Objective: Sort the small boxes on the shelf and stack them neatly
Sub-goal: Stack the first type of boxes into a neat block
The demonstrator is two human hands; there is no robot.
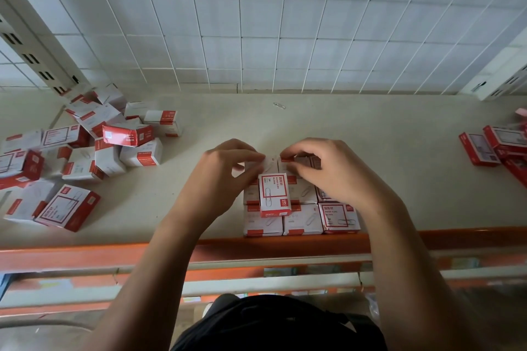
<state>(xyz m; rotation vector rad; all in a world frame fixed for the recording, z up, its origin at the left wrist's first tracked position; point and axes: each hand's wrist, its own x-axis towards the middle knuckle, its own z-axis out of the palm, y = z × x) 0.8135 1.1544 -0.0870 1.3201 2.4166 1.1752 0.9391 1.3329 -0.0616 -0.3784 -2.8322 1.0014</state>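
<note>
A neat block of small white-and-red paper-clip boxes (299, 219) stands at the shelf's front edge. One box (273, 194) lies on top of the block. My left hand (225, 174) pinches a white box at the block's far left, fingers curled round its top. My right hand (328, 171) grips a box on the far right of the block, and its palm hides the boxes below. A loose heap of the same boxes (85, 151) sprawls on the left of the shelf.
The shelf (385, 151) is beige with an orange front rail (85, 256). Several red boxes (496, 145) lie at the right edge. A single paper clip (279, 105) rests near the white wire-grid back panel. A perforated upright stands at far left.
</note>
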